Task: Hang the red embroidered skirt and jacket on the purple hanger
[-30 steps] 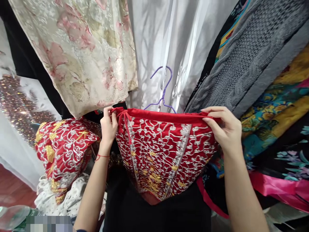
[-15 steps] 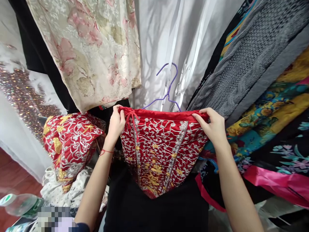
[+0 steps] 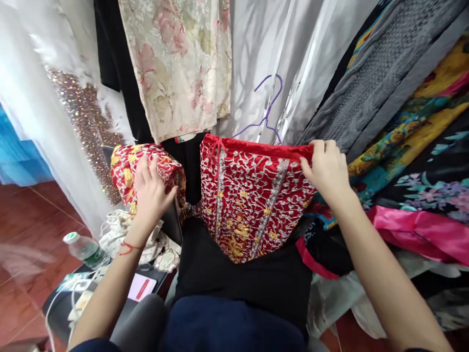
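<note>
A red skirt (image 3: 252,195) with silver and gold embroidery hangs from a purple hanger (image 3: 270,105). My right hand (image 3: 326,168) grips its red waistband at the right corner. My left hand (image 3: 150,193) has its fingers spread and rests on a second red embroidered garment (image 3: 124,168) lying to the left, holding nothing. A red thread bracelet circles my left wrist.
Hanging clothes surround me: a floral beige fabric (image 3: 183,63), white satin (image 3: 252,58), a grey knit (image 3: 370,83), colourful prints (image 3: 421,127), a sequined white dress (image 3: 80,117). A water bottle (image 3: 86,249) and a phone (image 3: 141,287) lie low left over red floor tiles.
My left hand let go of the skirt's left waistband corner and moved left onto the other red garment. The view shifted right and down, revealing the bottle and floor.
</note>
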{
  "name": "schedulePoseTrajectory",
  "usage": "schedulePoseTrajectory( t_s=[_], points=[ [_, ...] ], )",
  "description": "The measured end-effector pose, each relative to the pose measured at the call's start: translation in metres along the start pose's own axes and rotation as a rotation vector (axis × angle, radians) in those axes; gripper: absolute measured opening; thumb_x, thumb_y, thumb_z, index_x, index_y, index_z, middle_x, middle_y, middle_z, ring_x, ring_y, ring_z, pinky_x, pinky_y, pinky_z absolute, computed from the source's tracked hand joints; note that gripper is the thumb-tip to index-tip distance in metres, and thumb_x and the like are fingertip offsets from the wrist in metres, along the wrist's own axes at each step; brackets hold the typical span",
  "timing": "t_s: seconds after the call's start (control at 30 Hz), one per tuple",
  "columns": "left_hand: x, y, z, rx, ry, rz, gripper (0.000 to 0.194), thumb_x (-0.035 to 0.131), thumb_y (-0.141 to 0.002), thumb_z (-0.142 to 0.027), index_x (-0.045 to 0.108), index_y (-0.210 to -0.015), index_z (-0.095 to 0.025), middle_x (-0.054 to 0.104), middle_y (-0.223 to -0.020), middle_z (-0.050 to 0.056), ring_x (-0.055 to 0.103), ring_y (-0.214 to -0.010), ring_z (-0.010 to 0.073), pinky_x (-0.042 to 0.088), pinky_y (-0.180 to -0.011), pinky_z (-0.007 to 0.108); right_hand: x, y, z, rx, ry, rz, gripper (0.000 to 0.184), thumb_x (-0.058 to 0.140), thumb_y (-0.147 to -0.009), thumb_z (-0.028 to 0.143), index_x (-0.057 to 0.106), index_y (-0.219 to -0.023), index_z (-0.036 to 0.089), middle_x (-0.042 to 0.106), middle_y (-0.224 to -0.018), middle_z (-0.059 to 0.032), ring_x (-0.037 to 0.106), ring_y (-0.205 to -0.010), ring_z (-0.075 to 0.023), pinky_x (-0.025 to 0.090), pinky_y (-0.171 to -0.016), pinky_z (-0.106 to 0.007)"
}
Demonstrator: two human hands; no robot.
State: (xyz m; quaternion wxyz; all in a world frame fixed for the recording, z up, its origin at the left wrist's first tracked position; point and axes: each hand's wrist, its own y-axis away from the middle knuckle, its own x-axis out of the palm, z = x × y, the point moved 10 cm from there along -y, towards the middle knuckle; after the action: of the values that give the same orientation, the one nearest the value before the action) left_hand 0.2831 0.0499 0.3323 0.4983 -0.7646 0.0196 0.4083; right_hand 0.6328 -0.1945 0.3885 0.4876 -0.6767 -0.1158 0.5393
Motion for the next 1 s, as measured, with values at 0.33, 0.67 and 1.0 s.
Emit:
schedulePoseTrajectory(
  t_s=[0.33, 0.67, 1.0],
  points=[
    [-0.001, 0.066, 0.116, -0.507, -0.279, 0.656, 0.042, 0.048, -0.086, -0.035, 0.065, -0.115, -0.009, 0.07, -0.108, 0.029, 0.067, -0.104, 0.0448, 0.049, -0.079, 0.048, 0.038, 0.03, 0.306, -0.626, -0.099, 0.39, 0.04, 0.06, -0.09, 0.023, 0.056, -0.128, 0.01, 0.061, -0.125, -0.0238, 0.057, -0.112, -0.0367, 0.046, -0.092, -0.049],
    [-0.116, 0.052, 0.081, -0.342, -0.096, -0.159, 0.043, 0.058, -0.089, -0.043, 0.063, -0.128, -0.026, 0.075, -0.106, 0.01, 0.069, -0.094, 0.0332, 0.047, -0.077, 0.04, 0.053, 0.041, 0.439, -0.843, -0.274, 0.279, 0.037, 0.029, -0.104, 0.018, 0.053, -0.133, 0.015, 0.067, -0.121, -0.0128, 0.057, -0.112, -0.0268, 0.037, -0.102, -0.044],
    [-0.109, -0.019, 0.032, -0.087, 0.116, -0.265, 0.026, 0.054, -0.093, -0.028, 0.069, -0.115, -0.023, 0.071, -0.096, 0.007, 0.067, -0.096, 0.0257, 0.048, -0.086, 0.038, 0.041, -0.054, 0.343, -0.377, -0.346, 0.152, 0.035, 0.047, -0.098, 0.02, 0.053, -0.13, 0.009, 0.066, -0.122, -0.0194, 0.057, -0.114, -0.0327, 0.04, -0.097, -0.045]
  ],
)
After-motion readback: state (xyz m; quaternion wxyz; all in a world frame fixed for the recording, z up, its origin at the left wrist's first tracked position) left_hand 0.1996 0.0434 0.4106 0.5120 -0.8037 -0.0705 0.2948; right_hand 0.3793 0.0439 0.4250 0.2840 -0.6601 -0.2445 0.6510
